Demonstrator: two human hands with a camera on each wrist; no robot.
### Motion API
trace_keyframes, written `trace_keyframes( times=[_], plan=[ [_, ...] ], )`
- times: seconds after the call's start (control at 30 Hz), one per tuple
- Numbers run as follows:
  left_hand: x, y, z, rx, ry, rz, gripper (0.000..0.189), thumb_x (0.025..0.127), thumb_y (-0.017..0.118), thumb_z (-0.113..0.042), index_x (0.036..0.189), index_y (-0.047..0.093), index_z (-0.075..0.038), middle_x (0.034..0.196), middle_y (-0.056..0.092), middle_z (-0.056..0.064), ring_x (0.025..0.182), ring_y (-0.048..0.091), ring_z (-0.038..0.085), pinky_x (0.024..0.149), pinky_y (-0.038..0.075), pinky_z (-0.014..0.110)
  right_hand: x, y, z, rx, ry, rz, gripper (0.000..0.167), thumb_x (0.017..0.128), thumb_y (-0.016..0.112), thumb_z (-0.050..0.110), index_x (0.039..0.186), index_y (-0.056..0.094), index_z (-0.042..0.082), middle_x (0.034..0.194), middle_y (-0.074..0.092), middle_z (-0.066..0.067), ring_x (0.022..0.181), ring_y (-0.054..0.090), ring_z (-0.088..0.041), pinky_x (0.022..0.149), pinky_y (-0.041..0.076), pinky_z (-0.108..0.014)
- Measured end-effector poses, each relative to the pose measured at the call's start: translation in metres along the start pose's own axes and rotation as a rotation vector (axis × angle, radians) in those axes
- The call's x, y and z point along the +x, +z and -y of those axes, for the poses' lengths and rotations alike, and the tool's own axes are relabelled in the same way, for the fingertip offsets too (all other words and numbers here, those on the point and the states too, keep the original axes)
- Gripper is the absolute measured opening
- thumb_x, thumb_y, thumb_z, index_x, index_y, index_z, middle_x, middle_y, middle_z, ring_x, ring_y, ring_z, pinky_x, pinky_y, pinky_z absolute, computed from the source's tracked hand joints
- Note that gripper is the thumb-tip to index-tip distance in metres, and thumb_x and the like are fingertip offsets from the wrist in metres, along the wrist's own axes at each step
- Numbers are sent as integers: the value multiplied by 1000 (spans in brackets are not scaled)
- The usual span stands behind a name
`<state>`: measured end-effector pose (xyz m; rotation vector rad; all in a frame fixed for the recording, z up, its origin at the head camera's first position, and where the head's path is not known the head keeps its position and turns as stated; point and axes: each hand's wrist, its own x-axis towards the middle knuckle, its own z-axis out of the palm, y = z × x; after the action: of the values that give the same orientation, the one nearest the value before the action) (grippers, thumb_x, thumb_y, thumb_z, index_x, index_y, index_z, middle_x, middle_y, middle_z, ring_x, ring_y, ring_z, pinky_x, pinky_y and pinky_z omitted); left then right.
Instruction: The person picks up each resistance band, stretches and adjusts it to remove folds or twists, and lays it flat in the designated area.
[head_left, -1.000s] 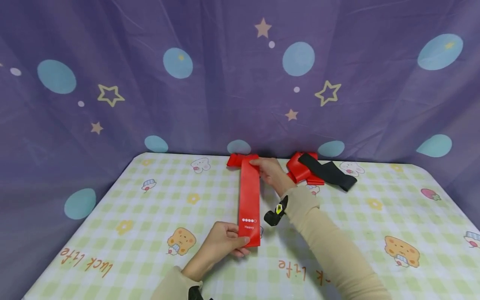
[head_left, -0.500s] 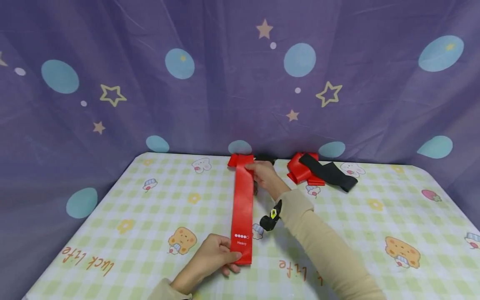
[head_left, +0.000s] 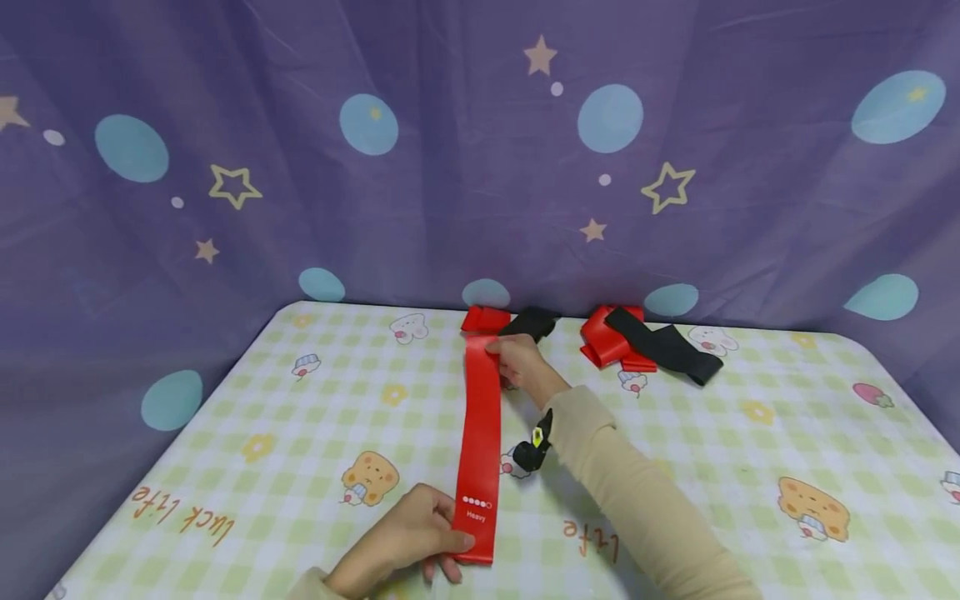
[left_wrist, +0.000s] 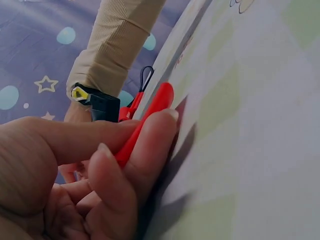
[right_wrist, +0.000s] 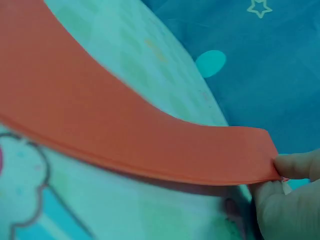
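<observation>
A long red resistance band [head_left: 482, 442] printed "Heavy" runs lengthwise between my two hands in the head view. Its near end is pinched by my left hand [head_left: 420, 529], thumb on top and fingers beneath. My right hand [head_left: 519, 360] pinches the right edge of the far end between thumb and fingers. In the left wrist view the band's near end [left_wrist: 150, 117] pokes out edge-on between the fingers, low over the tablecloth. The right wrist view shows the band [right_wrist: 165, 150] curving toward the right fingertips [right_wrist: 295, 165].
Behind the far end lie another folded red band [head_left: 486, 319] and a black band [head_left: 531, 322]. A crumpled red band [head_left: 602, 337] with a black band [head_left: 663, 346] over it sits at the back right. A checked cloth [head_left: 675, 467] covers the table; a purple curtain [head_left: 435, 167] hangs behind.
Both hands have drawn the red band nearer and slightly left, bringing it lower toward the cloth. The black band behind the right hand has come into view.
</observation>
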<state>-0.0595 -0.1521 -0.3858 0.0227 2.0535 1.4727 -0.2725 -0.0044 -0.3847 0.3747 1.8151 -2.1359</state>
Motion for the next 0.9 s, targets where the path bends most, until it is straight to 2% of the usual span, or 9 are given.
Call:
trace_keyframes(
  times=[0.13,0.27,0.5,0.6,0.77,0.9],
  plan=[
    [-2,0,1,-16,-9,25,15,82,71,-11,80,60,-1,63,68,9,47,63,9,39,40,14,4,-2,-8,-46,24,-8,38,90,54,-2,128,51,-6,64,50,2,47,38,-9,47,32,-20],
    [-1,-2,2,-19,-10,26,15,85,69,-13,80,62,0,63,69,8,46,62,8,38,40,13,6,-7,-8,-103,-23,-57,36,91,54,0,126,54,-2,74,53,-1,48,40,-10,47,35,-21],
    [6,-4,1,15,-7,-5,23,86,68,-17,72,61,0,62,69,7,46,63,10,36,38,13,17,-25,-6,-188,-159,-137,25,90,55,0,113,65,-2,101,60,-9,68,52,-12,59,42,-21],
    [7,-4,0,39,-3,-1,25,87,67,-19,71,62,0,61,68,6,44,61,8,35,36,13,20,-29,-6,-221,-197,-154,24,89,56,-1,111,66,-2,104,61,-11,74,53,-12,63,44,-20],
    [8,-4,-3,94,5,8,30,87,66,-22,66,61,-1,53,65,3,36,54,6,34,30,13,24,-31,-4,-245,-216,-144,22,89,58,0,108,66,-1,97,65,-11,74,56,-14,66,48,-23],
    [7,-3,-4,116,17,14,33,87,66,-21,61,60,-1,47,59,1,31,49,6,33,34,15,25,-30,-3,-290,-230,-139,19,88,59,-1,105,66,1,102,68,-14,84,62,-20,75,53,-27]
  ],
)
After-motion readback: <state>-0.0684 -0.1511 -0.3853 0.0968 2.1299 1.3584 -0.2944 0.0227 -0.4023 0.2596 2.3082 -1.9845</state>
